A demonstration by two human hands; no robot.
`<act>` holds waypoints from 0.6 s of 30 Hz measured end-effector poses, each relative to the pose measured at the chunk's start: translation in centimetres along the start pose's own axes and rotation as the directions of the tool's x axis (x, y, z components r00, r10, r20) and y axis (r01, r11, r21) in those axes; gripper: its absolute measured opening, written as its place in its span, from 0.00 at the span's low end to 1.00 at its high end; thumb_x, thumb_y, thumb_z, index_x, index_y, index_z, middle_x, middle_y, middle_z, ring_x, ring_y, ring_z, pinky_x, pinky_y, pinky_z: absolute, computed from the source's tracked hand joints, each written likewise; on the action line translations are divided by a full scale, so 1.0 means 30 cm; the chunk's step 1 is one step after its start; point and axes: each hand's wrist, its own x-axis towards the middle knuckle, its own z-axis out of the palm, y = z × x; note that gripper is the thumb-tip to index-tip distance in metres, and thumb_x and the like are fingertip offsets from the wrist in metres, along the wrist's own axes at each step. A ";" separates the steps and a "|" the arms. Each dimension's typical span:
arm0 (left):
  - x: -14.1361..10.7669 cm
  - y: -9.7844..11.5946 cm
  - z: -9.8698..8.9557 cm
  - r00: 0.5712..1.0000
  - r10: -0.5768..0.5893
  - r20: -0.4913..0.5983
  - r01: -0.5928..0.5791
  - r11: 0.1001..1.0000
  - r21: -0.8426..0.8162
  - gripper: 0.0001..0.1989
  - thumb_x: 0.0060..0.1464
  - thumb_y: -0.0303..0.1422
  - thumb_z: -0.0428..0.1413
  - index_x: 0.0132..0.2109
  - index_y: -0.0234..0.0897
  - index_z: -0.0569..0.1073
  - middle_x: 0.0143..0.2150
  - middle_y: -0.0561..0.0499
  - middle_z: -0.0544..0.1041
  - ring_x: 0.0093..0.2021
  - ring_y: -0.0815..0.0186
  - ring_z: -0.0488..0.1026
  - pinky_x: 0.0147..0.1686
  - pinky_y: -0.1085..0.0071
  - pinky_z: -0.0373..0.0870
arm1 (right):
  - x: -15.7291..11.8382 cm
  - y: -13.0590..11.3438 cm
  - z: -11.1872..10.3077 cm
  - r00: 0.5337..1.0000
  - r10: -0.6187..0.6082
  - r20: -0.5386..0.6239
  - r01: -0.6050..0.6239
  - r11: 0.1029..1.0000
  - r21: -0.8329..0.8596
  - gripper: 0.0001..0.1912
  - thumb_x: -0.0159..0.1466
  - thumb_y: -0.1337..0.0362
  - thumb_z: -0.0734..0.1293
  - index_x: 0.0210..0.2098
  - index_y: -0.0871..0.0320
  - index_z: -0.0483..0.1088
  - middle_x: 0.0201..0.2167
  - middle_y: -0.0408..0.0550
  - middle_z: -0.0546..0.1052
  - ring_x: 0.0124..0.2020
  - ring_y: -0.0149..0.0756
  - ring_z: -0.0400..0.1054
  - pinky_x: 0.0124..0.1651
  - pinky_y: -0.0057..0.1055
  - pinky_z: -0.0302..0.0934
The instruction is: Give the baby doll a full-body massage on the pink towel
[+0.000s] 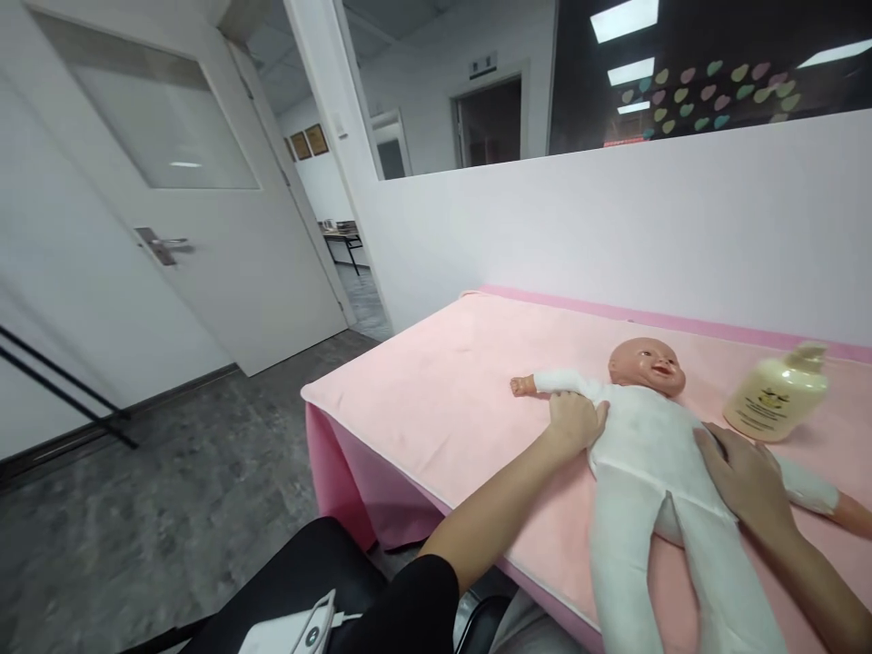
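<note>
A baby doll (647, 445) in a white suit lies face up on a pink cloth (442, 381) spread over a table. My left hand (576, 422) rests at the doll's shoulder and upper arm, fingers curled against its side. My right hand (742, 472) lies flat on the doll's other side, near its far arm. Both hands press against the torso from either side. The doll's legs point toward me and its head (647, 365) points toward the wall.
A cream pump bottle (777, 395) stands on the cloth right of the doll's head. A white half wall (613, 227) runs behind the table. A white door (156, 218) stands open at the left over a dark grey floor (170, 490).
</note>
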 end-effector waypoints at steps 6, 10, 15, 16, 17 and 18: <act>0.020 -0.021 0.061 1.000 -0.002 -0.029 0.000 0.997 -0.076 0.35 0.59 0.48 0.32 0.49 0.21 0.70 0.49 0.32 0.73 0.50 0.50 0.68 0.50 0.58 0.60 | 0.003 0.029 0.014 1.000 0.021 0.012 -0.022 0.999 0.043 0.14 0.52 0.42 0.50 0.27 0.39 0.59 0.38 0.58 0.74 0.48 0.57 0.64 0.54 0.54 0.49; 0.033 -0.028 0.082 0.999 0.021 -0.047 -0.027 0.992 -0.123 0.35 0.58 0.48 0.32 0.49 0.21 0.70 0.48 0.32 0.73 0.50 0.50 0.68 0.50 0.58 0.61 | 0.013 0.060 0.030 1.000 0.020 0.021 -0.022 0.998 0.066 0.11 0.51 0.42 0.52 0.26 0.36 0.59 0.37 0.57 0.74 0.45 0.58 0.66 0.51 0.54 0.49; 0.039 -0.033 0.094 0.998 0.027 -0.049 -0.035 0.984 -0.176 0.36 0.57 0.49 0.33 0.49 0.21 0.71 0.49 0.32 0.72 0.50 0.48 0.68 0.49 0.56 0.61 | 0.037 0.107 0.058 1.000 0.007 -0.005 -0.006 0.993 0.117 0.09 0.48 0.41 0.54 0.23 0.31 0.61 0.30 0.58 0.74 0.36 0.59 0.69 0.43 0.55 0.52; 0.039 -0.034 0.096 0.998 0.027 -0.056 -0.037 0.982 -0.186 0.36 0.57 0.49 0.33 0.49 0.21 0.71 0.49 0.32 0.72 0.50 0.48 0.68 0.49 0.56 0.61 | 0.046 0.120 0.065 1.000 -0.005 -0.013 0.007 0.992 0.125 0.09 0.48 0.41 0.54 0.23 0.31 0.61 0.28 0.58 0.74 0.34 0.59 0.69 0.41 0.55 0.53; 0.038 -0.034 0.097 0.997 0.028 -0.067 -0.040 0.980 -0.196 0.37 0.57 0.49 0.33 0.49 0.20 0.71 0.48 0.32 0.73 0.50 0.48 0.68 0.49 0.56 0.61 | 0.055 0.132 0.072 0.999 -0.028 -0.023 0.031 0.992 0.124 0.09 0.48 0.42 0.55 0.23 0.31 0.63 0.27 0.59 0.74 0.31 0.59 0.69 0.39 0.56 0.54; 0.037 -0.034 0.099 0.997 0.027 -0.077 -0.043 0.978 -0.206 0.37 0.57 0.49 0.33 0.49 0.20 0.71 0.48 0.32 0.73 0.50 0.48 0.68 0.49 0.56 0.61 | 0.065 0.144 0.079 0.997 -0.063 -0.043 0.067 0.991 0.117 0.10 0.49 0.42 0.55 0.22 0.31 0.64 0.26 0.59 0.74 0.28 0.58 0.69 0.37 0.56 0.55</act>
